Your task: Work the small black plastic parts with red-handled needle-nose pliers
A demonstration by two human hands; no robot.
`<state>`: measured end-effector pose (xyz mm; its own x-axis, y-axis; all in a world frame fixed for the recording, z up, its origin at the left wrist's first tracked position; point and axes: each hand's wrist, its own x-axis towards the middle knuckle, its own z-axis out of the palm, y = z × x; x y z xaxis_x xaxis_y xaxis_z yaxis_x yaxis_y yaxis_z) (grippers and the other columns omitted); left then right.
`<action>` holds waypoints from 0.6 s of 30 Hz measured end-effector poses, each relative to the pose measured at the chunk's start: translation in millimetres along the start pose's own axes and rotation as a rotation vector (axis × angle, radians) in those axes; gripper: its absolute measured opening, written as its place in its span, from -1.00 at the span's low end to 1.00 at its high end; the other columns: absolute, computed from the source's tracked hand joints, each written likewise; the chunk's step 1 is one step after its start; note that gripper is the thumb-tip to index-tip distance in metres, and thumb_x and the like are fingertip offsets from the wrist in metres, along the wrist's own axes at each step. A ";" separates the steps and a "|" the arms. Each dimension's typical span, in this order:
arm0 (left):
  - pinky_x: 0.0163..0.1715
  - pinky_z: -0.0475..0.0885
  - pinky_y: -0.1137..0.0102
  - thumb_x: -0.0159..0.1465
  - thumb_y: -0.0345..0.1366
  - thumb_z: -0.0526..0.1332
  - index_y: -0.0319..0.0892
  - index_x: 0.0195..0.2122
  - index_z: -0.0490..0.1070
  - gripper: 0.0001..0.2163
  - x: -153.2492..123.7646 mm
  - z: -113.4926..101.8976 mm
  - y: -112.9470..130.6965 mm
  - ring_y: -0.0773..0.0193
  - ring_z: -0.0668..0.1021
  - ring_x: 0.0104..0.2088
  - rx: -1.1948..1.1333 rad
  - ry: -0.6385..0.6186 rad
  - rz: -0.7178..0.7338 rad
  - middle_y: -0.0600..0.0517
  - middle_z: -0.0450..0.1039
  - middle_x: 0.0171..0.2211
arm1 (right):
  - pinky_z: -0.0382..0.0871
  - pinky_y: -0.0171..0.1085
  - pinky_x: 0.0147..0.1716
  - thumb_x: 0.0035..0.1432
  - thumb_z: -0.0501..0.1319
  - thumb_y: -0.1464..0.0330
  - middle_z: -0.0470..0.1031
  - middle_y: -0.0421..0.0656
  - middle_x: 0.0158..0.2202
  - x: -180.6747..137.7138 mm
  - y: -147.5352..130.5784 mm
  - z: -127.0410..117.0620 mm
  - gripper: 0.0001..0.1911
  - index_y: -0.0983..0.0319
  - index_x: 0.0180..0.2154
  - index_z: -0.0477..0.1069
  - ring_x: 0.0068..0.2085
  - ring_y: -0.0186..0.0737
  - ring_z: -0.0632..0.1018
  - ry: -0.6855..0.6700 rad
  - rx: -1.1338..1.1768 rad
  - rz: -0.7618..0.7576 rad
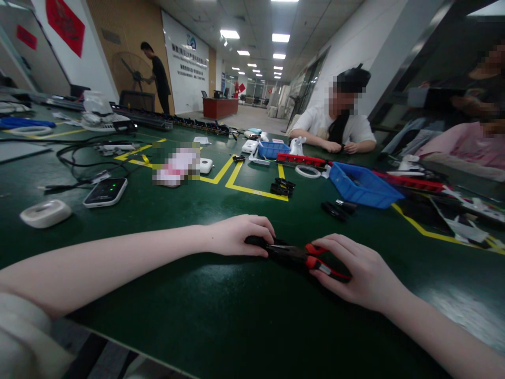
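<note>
My left hand (236, 236) rests on the green table (221, 310), its fingers curled over a small black part (255, 241). My right hand (357, 271) grips the red-and-black handles of a pair of pliers (303, 255). The pliers' black jaws point left and meet the black part under my left fingers. Both forearms lie low across the table's near edge.
A blue bin (363, 185) stands to the right, with black parts (338, 208) in front of it. A phone (105, 191) and a white puck (45, 212) lie at the left, among cables (84, 158). A seated person (335, 123) works across the table.
</note>
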<state>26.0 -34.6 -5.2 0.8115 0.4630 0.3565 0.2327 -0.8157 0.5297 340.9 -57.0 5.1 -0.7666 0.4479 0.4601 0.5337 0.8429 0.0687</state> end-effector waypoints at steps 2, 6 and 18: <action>0.04 0.44 0.27 0.32 -0.38 0.33 -0.22 -0.10 0.51 -0.85 0.3 0.1 -0.6 0.12 0.54 0.02 0.017 -0.004 0.010 -0.13 0.48 0.03 | 0.54 -0.25 -0.34 0.22 0.26 0.24 0.56 -0.03 -0.17 0.0 -0.8 -0.1 -0.67 0.24 -0.02 0.38 -0.27 -0.18 0.61 0.002 0.005 0.003; 0.04 0.43 0.27 0.32 -0.37 0.33 -0.20 -0.10 0.51 -0.86 0.3 0.5 -1.4 0.11 0.54 0.03 0.031 -0.005 0.023 -0.13 0.49 0.03 | 0.53 -0.24 -0.35 0.20 0.28 0.26 0.56 -0.04 -0.18 -0.4 -2.4 -1.4 -0.67 0.24 -0.03 0.39 -0.28 -0.17 0.61 0.018 0.006 -0.002; 0.00 0.45 0.28 0.32 -0.33 0.34 -0.23 -0.11 0.49 -0.85 -0.1 0.8 -1.6 0.12 0.55 0.00 0.060 0.004 0.055 -0.14 0.49 0.00 | 0.53 -0.24 -0.32 0.19 0.29 0.25 0.57 -0.04 -0.17 -0.6 -0.4 -0.2 -0.66 0.22 -0.02 0.39 -0.26 -0.16 0.62 0.032 0.024 -0.008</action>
<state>25.9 -33.6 -6.7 0.8215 0.4186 0.3871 0.2197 -0.8590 0.4625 341.2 -57.7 5.0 -0.7588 0.4314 0.4880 0.5182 0.8537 0.0511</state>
